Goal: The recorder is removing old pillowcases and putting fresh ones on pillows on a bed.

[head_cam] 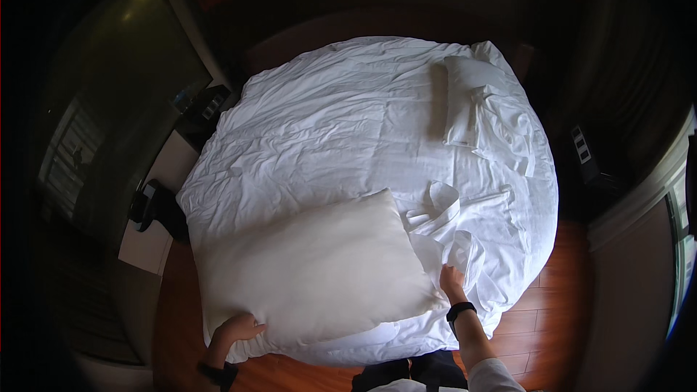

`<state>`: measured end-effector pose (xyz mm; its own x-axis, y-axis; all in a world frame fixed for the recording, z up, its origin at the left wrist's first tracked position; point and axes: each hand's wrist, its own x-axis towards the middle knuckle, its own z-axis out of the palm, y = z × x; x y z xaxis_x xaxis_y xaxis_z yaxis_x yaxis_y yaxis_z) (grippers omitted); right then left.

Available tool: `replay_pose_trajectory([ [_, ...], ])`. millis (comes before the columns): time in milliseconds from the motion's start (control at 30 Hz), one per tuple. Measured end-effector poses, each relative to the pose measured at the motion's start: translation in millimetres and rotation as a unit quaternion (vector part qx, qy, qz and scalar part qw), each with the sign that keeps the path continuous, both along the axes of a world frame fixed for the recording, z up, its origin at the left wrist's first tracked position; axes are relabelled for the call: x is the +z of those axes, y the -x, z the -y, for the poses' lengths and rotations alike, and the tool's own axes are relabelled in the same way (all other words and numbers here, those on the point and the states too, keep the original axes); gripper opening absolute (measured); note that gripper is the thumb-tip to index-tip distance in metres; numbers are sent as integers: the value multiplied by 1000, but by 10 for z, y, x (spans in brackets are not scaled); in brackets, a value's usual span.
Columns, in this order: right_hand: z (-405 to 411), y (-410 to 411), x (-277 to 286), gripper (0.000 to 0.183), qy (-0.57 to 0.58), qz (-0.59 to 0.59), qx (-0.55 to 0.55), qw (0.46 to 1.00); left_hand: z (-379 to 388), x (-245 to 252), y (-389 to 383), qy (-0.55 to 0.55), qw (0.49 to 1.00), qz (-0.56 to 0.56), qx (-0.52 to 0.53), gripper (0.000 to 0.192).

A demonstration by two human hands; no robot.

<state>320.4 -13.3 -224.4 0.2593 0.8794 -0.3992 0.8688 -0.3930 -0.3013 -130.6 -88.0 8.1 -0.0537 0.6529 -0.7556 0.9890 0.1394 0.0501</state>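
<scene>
A large off-white pillow (321, 267) without a cover lies across the near part of the bed. My left hand (239, 328) rests at its lower left edge, thumb pointing right; how firmly it holds the pillow cannot be told. With closed fingers, my right hand (452, 280) pinches the edge of a crumpled white pillowcase (465, 250), just right of the pillow's near right corner. The case's folds stand up and spread beyond that hand over the white bedding (326, 125).
A second white pillow (463, 100) and bunched white cloth (503, 125) lie at the far right of the bed. Dark bedside units with switch panels (581, 144) stand on both sides. A black object (142, 207) sits on a ledge at left. Wood flooring (523, 326) surrounds the near side.
</scene>
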Motion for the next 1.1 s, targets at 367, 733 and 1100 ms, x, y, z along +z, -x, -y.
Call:
replay_pose_trajectory([
  [367,375,115,425,33,-184,-271,-119,937,-1153,115,260,-91,988,84,-90,72],
  [733,1758,1587,555,60,47,-712,-241,658,-1814,-919,1080,-116,982,147,-21,90],
  [1100,1230,2301,490,50,-208,-465,-365,779,-1582,-737,764,-170,967,124,-142,57],
])
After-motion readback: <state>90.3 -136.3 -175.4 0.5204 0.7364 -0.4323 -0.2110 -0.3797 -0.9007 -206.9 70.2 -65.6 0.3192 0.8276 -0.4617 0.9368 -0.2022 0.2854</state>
